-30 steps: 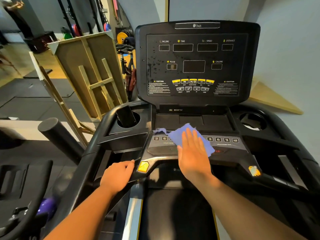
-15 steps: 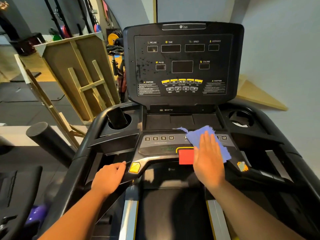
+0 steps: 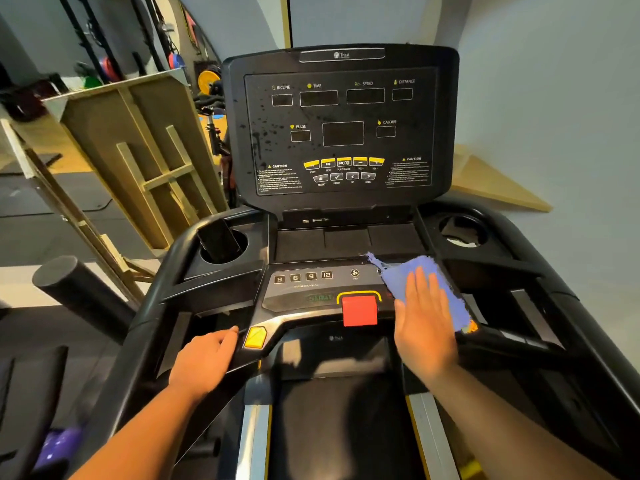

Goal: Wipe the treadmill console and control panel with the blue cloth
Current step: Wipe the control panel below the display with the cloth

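Observation:
The black treadmill console (image 3: 343, 129) stands upright ahead, its screen flecked with dark droplets on the left side. Below it lies the control panel (image 3: 304, 289) with number keys and a red stop button (image 3: 359, 310). My right hand (image 3: 424, 323) lies flat, fingers together, pressing the blue cloth (image 3: 436, 289) onto the panel's right end, just right of the red button. The cloth hides the right-hand keys. My left hand (image 3: 204, 362) grips the left handlebar (image 3: 145, 327) beside a yellow button (image 3: 255, 337).
A dark object stands in the left cup holder (image 3: 221, 242); the right cup holder (image 3: 462, 230) holds something pale. A wooden frame (image 3: 138, 150) leans to the left of the treadmill. A black foam roller (image 3: 79, 289) juts out at left. A grey wall is at right.
My right hand has slid the blue cloth rightward across the control panel, from over the middle to its right end, uncovering the red stop button. My left hand stays on the handlebar.

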